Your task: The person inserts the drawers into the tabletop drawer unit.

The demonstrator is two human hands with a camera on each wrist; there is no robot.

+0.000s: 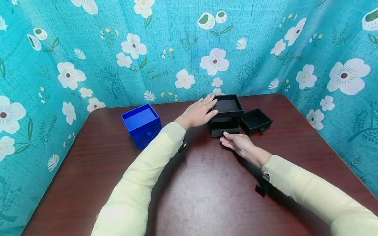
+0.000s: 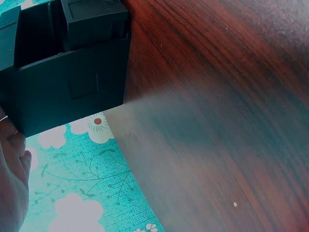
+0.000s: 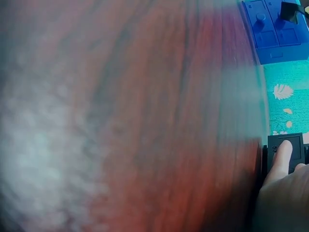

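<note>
A black drawer box (image 1: 227,113) stands near the table's back edge, with a shallow tray top and an open slot below it. Its lower drawer (image 1: 217,133) sticks out at the front. My left hand (image 1: 199,113) rests against the box's left side and top rim, fingers extended. At the front, my right hand (image 1: 240,145) holds the lower drawer at its middle, thumb on the drawer front (image 3: 272,144) and fingers lower down. The drawer's pull is hidden by that hand. A loose black drawer (image 1: 255,121) with a small knob lies just right of the box.
To the left stands a blue drawer box (image 1: 141,126) with knobs on its front, partly behind my left sleeve (image 1: 138,177). The brown table (image 1: 195,196) meets a teal flowered curtain (image 1: 165,65) at the back and sides.
</note>
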